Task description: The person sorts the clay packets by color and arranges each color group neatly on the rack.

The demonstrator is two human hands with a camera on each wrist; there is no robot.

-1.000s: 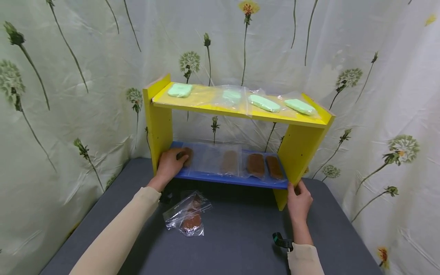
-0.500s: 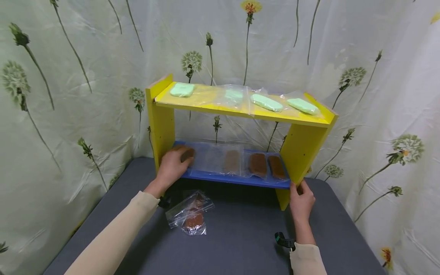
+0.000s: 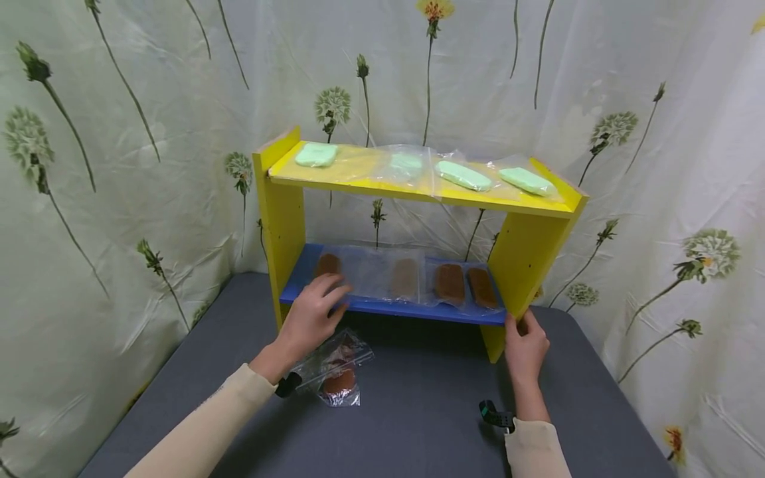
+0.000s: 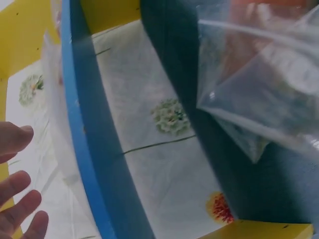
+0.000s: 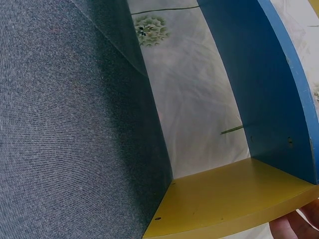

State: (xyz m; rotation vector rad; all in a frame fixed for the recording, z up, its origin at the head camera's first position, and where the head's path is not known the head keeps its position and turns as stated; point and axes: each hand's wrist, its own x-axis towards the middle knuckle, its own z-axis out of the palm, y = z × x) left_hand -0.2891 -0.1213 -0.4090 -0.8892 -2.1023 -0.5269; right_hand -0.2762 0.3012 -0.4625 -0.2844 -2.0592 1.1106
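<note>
My left hand [image 3: 313, 317], fingers spread and holding nothing, hovers in front of the blue lower shelf [image 3: 299, 275] near its left end. Just beyond the fingertips, a brown block in a clear bag [image 3: 328, 264] lies on that shelf. In the left wrist view the fingers [image 4: 22, 204] show beside the blue shelf edge. My right hand [image 3: 526, 348] grips the front edge of the yellow right side panel [image 3: 526, 259], thumb near the shelf's corner. The right wrist view catches only its fingertips [image 5: 299, 226] at the panel. Below the left hand, another bagged brown block [image 3: 339, 382] lies on the table.
Several more bagged brown blocks [image 3: 449, 284] lie along the lower shelf to the right. Pale green bagged blocks [image 3: 463, 175] line the yellow top shelf [image 3: 358, 174]. The unit stands on a dark table [image 3: 418, 411] before a flower-print curtain [image 3: 179, 99].
My left hand has let go of the leftmost brown block and drawn back toward me, off the shelf, leaving that block lying there. The right hand keeps its grip on the side panel.
</note>
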